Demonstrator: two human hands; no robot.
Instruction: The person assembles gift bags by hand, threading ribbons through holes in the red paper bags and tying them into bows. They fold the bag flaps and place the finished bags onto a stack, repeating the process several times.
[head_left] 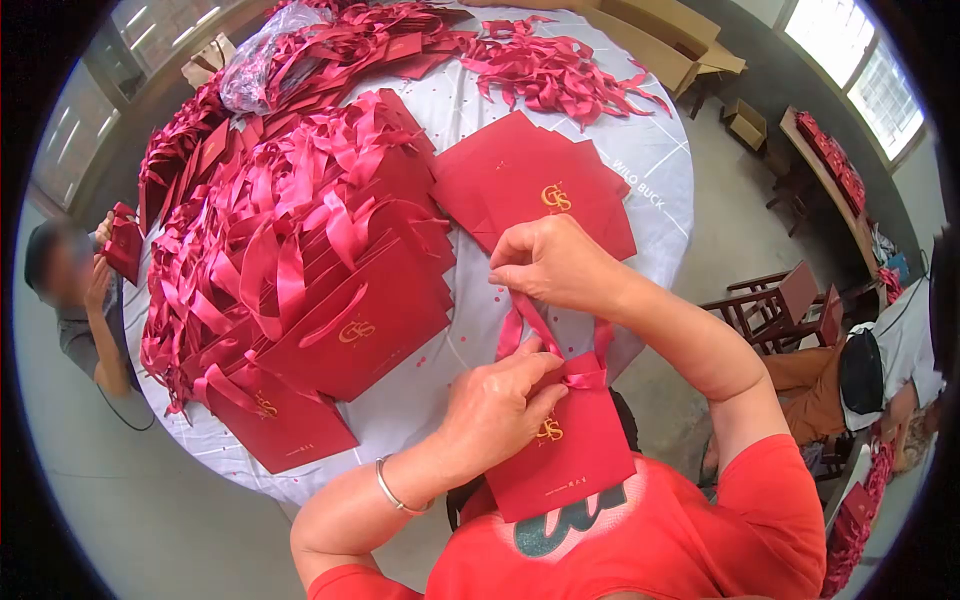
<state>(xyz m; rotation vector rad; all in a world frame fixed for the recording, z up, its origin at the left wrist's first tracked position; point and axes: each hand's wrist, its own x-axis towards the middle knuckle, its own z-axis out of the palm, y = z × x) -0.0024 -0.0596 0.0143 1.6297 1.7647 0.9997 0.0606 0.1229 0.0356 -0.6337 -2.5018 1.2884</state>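
Observation:
A small red gift bag (575, 465) with a gold emblem hangs upright against my red shirt. My left hand (500, 405), wearing a silver bangle, is closed at the bag's top edge, its fingers pinching the pink ribbon (587, 375) there. Above it, my right hand (555, 262) pinches the upper part of a ribbon strip that runs down to the left fingers. Another length of ribbon loops up on the bag's right side. The exact ribbon ends are hidden by my fingers.
Many red bags with ribbon handles (370, 345) fill the table's left side. Flat red bags (530, 175) and loose pink ribbons (560, 70) lie on the white tablecloth (665, 235). A co-worker (75, 290) handles a bag at left; another person (850, 370) is at right, near wooden chairs (775, 305).

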